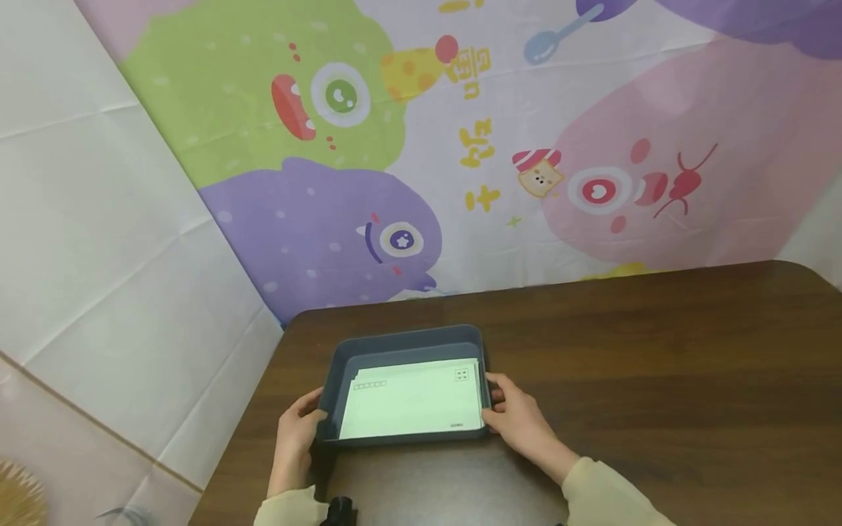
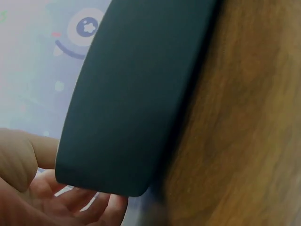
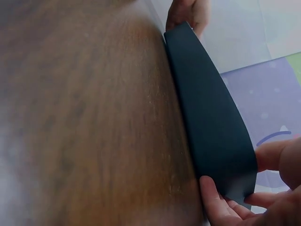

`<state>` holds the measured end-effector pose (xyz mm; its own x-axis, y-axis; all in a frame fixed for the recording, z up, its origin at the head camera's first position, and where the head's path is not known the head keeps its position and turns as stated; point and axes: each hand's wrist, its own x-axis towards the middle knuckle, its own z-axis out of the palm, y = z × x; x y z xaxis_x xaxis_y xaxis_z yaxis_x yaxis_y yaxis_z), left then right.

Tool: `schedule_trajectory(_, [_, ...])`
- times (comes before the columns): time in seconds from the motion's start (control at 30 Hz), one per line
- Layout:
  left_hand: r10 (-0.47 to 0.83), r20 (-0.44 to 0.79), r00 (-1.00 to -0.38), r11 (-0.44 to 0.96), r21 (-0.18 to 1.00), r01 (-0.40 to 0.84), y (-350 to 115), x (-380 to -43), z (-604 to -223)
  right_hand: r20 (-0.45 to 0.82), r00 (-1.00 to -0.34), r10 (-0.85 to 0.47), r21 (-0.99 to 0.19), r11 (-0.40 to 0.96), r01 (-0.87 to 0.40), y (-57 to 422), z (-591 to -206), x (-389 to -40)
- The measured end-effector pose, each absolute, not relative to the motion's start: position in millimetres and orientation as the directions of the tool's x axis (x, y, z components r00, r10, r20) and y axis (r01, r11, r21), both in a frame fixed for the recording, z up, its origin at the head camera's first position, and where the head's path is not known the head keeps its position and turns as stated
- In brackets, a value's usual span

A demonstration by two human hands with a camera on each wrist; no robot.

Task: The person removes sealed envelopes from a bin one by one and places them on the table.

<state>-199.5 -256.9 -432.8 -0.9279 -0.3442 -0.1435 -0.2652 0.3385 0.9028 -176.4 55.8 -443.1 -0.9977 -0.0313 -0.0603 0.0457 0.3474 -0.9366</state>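
Note:
A dark grey-blue rectangular tray (image 1: 411, 345) with low walls is near the table's left part. In it lies a stack of white envelopes (image 1: 414, 402), slightly fanned, with printed boxes on the top one. My left hand (image 1: 297, 431) grips the tray's left end, thumb at the rim. On the opposite end my right hand (image 1: 522, 420) holds the wall, thumb over the rim. The left wrist view shows the tray's outer wall (image 2: 127, 99) with fingers curled by its corner. From the right wrist, fingertips (image 3: 210, 186) reach the wall's lower edge.
The brown wooden table (image 1: 658, 365) extends far to the right. A cloth with cartoon monsters (image 1: 355, 226) hangs behind it. White panelling (image 1: 131, 219) stands at the left. A black object (image 1: 340, 510) shows by the left sleeve.

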Motion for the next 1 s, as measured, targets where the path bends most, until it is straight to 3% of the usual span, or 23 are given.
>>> schedule_trajectory(1.0, [-0.356, -0.174, -0.918, 0.256, 0.927, -0.275, -235, -208, -441, -0.006, -0.998, -0.069, -0.811, 0.584, -0.035, 62, -439, -165])
